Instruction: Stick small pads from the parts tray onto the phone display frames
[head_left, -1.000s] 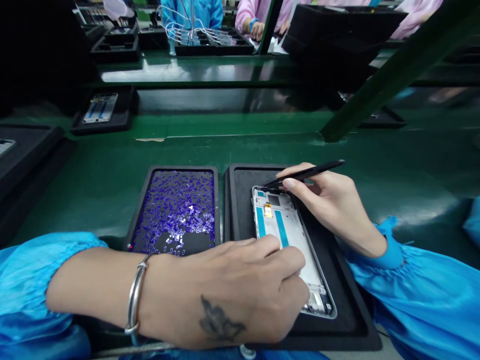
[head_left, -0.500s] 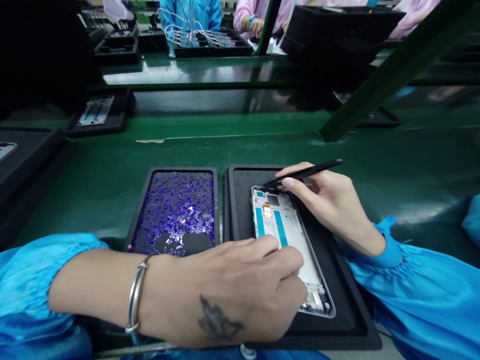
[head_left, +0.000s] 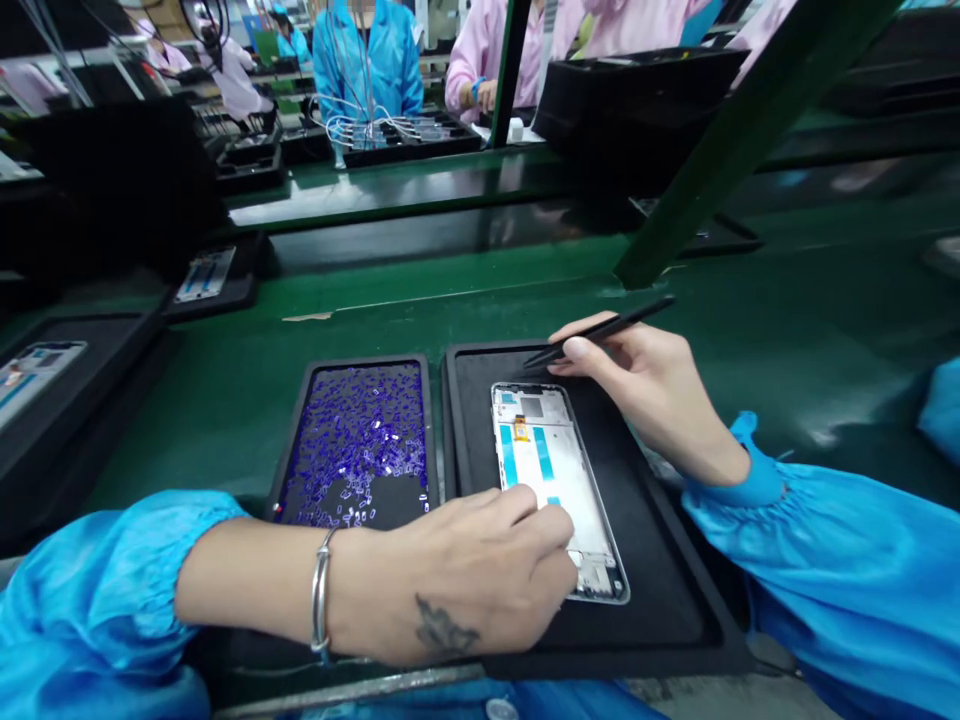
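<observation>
Left hand (head_left: 480,575) presses curled fingers onto the near end of the phone frame (head_left: 551,480), which lies flat in the black tray (head_left: 675,600), long axis running away from the person; right hand (head_left: 652,390) pinches black tweezers (head_left: 600,328), tips aimed left over the frame's far end

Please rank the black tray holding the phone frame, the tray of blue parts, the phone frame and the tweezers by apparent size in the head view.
1. Black tray under the phone frame.
2. Tray of blue parts.
3. Phone frame, partly covered by the left hand.
4. Tweezers in the right hand.
</observation>
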